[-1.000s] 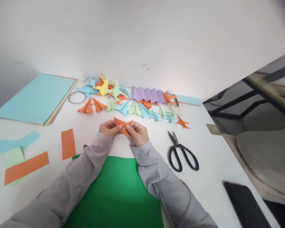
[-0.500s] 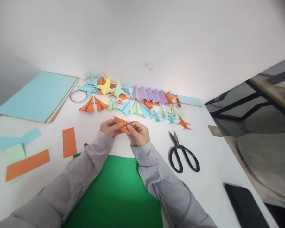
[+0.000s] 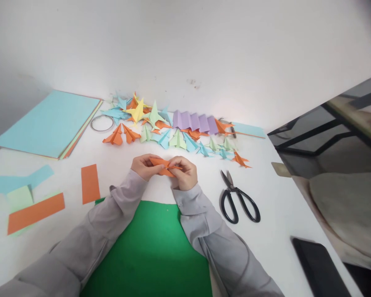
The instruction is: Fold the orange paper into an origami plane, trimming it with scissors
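- A small orange folded paper (image 3: 159, 161) is held above a white tabletop (image 3: 272, 214), between two hands.
- The left hand (image 3: 143, 167) grips the paper's left part; its fingers are closed, with the thumb lying across the near face.
- The right hand (image 3: 186, 173) pinches the right part between thumb and fingers; an orange tip pokes out past them.
- The two thumb tips nearly meet at the paper's middle.
- Beyond the hands, a row of colourful folded paper shapes (image 3: 177, 140).
- To the right, black-handled scissors (image 3: 231, 189) with parted blades.
- Between the forearms, a green sheet (image 3: 160, 247).
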`<move>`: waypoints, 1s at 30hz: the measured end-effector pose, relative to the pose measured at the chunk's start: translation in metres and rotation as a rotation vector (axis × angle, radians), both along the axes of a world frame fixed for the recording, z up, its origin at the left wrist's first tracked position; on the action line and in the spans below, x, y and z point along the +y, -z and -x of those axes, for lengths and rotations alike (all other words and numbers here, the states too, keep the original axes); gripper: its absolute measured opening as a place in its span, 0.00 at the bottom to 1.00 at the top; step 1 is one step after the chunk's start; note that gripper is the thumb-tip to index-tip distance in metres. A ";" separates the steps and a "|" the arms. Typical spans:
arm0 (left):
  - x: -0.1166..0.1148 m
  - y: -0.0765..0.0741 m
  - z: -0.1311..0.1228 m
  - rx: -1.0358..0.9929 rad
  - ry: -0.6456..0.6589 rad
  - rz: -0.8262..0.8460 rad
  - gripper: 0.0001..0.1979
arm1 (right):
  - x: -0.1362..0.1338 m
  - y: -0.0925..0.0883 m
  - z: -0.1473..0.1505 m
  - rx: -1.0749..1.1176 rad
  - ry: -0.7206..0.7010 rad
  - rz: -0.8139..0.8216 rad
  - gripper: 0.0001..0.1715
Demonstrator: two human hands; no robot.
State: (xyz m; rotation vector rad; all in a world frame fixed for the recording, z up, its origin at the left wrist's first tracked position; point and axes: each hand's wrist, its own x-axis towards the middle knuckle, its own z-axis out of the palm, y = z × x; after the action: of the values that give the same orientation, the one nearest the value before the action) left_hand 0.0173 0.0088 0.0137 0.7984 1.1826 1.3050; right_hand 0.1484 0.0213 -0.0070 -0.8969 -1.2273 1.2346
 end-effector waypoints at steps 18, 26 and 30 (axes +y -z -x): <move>0.002 -0.006 0.012 0.014 0.278 0.084 0.13 | 0.003 -0.006 -0.014 -0.060 -0.253 -0.098 0.04; 0.001 -0.013 0.014 0.003 0.309 0.159 0.10 | 0.003 -0.006 -0.020 -0.105 -0.293 -0.206 0.04; 0.003 -0.015 0.017 -0.052 0.307 0.214 0.09 | 0.002 -0.007 -0.020 -0.111 -0.283 -0.233 0.07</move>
State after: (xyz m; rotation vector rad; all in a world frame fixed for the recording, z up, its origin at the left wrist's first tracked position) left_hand 0.0006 0.0118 0.0287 0.7504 1.0880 0.9253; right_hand 0.1687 0.0237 -0.0004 -0.6421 -1.5921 1.2413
